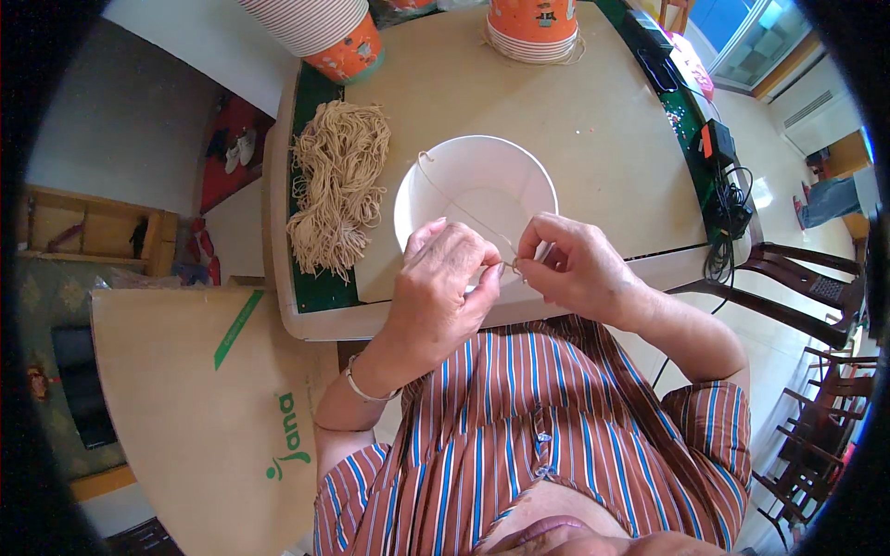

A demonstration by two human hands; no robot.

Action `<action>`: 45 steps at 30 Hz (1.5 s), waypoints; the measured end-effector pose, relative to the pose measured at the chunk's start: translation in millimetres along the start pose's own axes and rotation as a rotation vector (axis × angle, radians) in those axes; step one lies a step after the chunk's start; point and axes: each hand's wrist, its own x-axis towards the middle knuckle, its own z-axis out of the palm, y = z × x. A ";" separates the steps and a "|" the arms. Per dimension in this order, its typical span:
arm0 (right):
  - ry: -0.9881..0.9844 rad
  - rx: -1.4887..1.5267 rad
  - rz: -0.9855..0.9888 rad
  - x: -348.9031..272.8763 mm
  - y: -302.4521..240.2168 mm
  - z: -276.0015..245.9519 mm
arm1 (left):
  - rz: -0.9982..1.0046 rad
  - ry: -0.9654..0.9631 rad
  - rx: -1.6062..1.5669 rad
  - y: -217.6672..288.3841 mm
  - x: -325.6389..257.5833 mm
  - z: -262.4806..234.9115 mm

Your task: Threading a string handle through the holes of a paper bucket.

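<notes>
In front of me on the table stands a white round paper bucket (530, 181) with its mouth facing up. A thin beige string (461, 204) runs from the bucket's far-left rim across its mouth to my fingers. Just over the bucket's near edge, my left hand (443, 283) pinches the string between thumb and fingertips. Close beside it, my right hand (579, 266) is closed on the same string, thumb against forefinger. A small loop or knot seems to lie between the two hands, too fine to make out. My fingers hide part of the near rim.
A bundle of beige strings (339, 181) lies left of the bucket. Stacked orange-and-white paper buckets (348, 54) stand at the far left, another stack (532, 32) at the back. Black adapters and cables (728, 199) line the right edge. A large cardboard box (199, 408) stands at left.
</notes>
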 end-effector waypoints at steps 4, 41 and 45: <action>-0.011 -0.042 -0.069 -0.4 2.0 1.6 | 0.000 0.008 -0.053 1.0 1.6 1.4; -0.129 0.064 0.002 3.3 2.3 -4.1 | 0.111 0.105 0.143 -0.8 -14.5 20.2; -0.138 0.067 0.016 3.6 1.2 -5.1 | 0.142 0.103 0.178 -0.7 -16.1 20.3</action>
